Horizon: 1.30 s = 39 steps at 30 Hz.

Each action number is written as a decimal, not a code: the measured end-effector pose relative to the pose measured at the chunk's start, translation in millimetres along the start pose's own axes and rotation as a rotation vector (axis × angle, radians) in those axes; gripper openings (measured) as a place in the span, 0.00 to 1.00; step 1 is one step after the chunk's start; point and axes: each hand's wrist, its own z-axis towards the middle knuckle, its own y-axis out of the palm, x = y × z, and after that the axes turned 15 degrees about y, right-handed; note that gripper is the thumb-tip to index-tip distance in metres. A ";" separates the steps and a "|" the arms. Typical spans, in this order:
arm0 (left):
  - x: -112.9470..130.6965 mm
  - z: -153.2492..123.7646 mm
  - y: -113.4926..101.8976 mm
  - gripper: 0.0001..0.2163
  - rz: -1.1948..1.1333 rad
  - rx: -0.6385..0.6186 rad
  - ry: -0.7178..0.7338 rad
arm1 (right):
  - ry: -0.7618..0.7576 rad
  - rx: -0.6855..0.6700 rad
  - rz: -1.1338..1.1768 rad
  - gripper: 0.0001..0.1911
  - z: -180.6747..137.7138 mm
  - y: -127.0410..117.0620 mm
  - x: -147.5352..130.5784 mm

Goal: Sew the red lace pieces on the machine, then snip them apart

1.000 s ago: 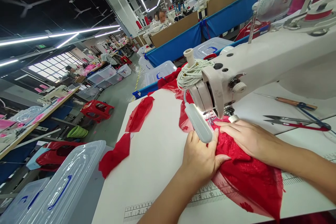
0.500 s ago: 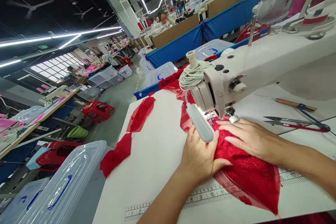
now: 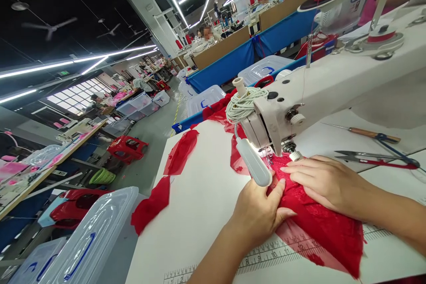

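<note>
Red lace fabric (image 3: 319, 213) with a sheer layer lies on the machine bed, its upper end under the presser foot (image 3: 268, 158) of a white sewing machine (image 3: 333, 80). My left hand (image 3: 258, 208) rests at the fabric's left edge, thumb and index finger apart on it. Its other fingers are partly hidden behind a grey lamp (image 3: 254, 164). Flat on the lace to the right lies my right hand (image 3: 326, 182), fingers stretched toward the foot. A ruler strip (image 3: 262, 257) runs beneath the fabric.
Right of the machine head lie scissors (image 3: 376, 158) and a wooden-handled awl (image 3: 366, 133). More red pieces (image 3: 181, 153) trail over the table's left side. Lidded plastic bins (image 3: 96, 230) stand left of the table. A red stool (image 3: 128, 148) is on the floor beyond.
Both hands' fingertips have drawn back a little from the presser foot, toward the lower right. My left index finger is closer to the thumb. The view has shifted slightly.
</note>
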 end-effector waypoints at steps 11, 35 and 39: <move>7.0 -4.1 4.3 0.35 0.183 0.013 -0.057 | 0.020 0.019 0.009 0.18 0.6 3.5 2.9; -8.2 -1.9 11.7 0.33 0.095 0.087 0.045 | -0.014 -0.067 0.026 0.16 16.3 -2.7 10.6; -6.2 2.1 8.8 0.24 -0.002 0.065 0.113 | -0.138 0.007 0.102 0.19 9.4 -2.0 7.4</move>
